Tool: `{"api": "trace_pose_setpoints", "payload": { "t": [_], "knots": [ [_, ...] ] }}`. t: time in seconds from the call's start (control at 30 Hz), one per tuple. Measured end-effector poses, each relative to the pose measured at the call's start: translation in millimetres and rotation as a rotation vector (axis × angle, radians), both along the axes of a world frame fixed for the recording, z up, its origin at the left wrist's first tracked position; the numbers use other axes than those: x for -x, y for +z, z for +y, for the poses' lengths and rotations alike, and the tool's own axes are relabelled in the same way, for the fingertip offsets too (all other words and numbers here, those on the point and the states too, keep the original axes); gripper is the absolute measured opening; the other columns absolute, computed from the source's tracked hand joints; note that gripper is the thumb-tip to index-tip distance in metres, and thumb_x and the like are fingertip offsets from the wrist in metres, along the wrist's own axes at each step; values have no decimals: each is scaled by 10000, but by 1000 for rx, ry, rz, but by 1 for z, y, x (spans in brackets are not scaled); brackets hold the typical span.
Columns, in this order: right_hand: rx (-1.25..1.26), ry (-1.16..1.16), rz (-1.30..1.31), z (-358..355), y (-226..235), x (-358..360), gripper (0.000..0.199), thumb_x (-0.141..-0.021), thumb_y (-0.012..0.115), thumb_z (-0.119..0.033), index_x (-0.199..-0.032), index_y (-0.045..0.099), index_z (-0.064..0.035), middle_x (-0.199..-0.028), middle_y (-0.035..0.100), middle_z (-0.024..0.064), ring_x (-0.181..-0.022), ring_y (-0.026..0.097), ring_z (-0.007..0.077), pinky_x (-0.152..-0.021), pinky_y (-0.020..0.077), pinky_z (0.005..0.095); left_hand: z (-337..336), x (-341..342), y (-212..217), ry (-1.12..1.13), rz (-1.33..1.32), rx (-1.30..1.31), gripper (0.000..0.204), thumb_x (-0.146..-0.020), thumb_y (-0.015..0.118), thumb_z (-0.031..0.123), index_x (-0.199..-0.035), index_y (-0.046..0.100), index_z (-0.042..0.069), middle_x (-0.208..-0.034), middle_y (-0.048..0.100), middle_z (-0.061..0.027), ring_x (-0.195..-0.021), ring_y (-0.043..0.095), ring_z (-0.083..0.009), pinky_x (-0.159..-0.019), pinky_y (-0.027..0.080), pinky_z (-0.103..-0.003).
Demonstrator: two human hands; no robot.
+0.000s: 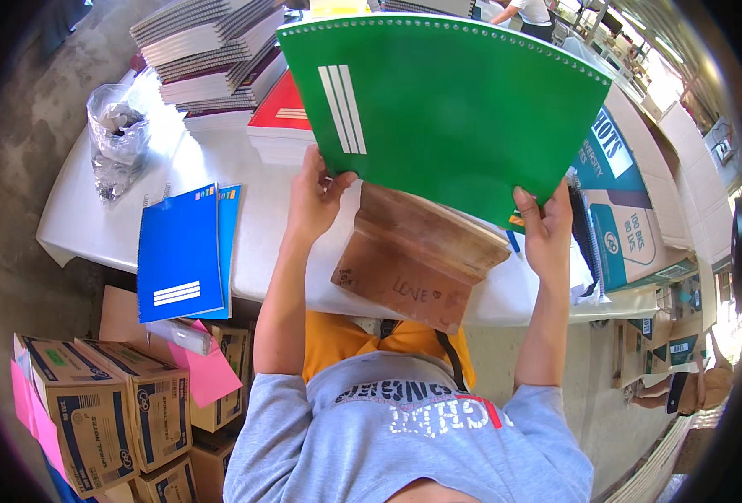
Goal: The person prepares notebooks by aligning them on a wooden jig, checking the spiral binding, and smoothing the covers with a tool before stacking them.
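Both of my hands hold up a large green notebook (446,113) with a row of punched holes along its far edge and white label bars on its cover. My left hand (320,191) grips its near left corner, thumb on the cover. At the near right corner my right hand (545,225) pinches it, thumb also on top. No wire coil shows in the holes. Under the notebook, a brown wooden stand (417,264) with handwriting on it lies at the table's near edge, partly covered.
Stacks of spiral notebooks (207,54) and red covers (283,113) fill the far left. Blue notebooks (182,251) overhang the table edge near a clear plastic bag (117,138). An open carton (631,201) stands right; boxes (94,411) sit lower left. Other people are farther off.
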State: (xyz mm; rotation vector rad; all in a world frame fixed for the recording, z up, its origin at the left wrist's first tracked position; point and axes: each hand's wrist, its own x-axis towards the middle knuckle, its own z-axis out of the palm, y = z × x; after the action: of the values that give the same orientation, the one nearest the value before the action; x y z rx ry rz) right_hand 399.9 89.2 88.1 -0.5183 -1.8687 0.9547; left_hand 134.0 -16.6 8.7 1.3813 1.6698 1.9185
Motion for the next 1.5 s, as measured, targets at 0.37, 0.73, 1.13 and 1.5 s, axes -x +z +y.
{"api": "trace_pose_setpoints", "payload": {
  "t": [0.37,0.73,1.13,1.5],
  "knots": [
    [-26,-35,-353,9,-10,-25,386,-834,632,-141,-1177,497,-25,-1023,617,109,-832,598,164,-716,465,279,1,-1,-32,-108,-62,38,513,-788,562,-136,-1248,409,33,-1039,589,-81,-910,550,-115,-727,450,-240],
    [52,-774,-706,202,-87,-149,278,-819,597,-210,-1063,600,-77,-953,649,173,-869,623,357,-784,487,402,-15,-9,-56,70,169,386,477,-773,606,-58,-1203,431,51,-924,615,-117,-882,587,-212,-774,459,-313],
    [-178,-863,-1173,209,-56,-127,156,-766,563,-47,-904,634,-28,-981,630,196,-916,610,384,-761,501,473,18,-146,99,272,832,-219,720,-740,697,437,-1249,432,2,-1190,483,-179,-1215,387,-381,-1022,281,-511],
    [-706,-783,-696,201,-31,-113,345,-856,482,-189,-1196,544,-179,-954,546,171,-974,548,345,-835,445,426,61,-177,80,370,1016,-106,505,-591,753,426,-832,519,48,-837,475,-125,-860,470,-335,-881,348,-487]
  ]
}}
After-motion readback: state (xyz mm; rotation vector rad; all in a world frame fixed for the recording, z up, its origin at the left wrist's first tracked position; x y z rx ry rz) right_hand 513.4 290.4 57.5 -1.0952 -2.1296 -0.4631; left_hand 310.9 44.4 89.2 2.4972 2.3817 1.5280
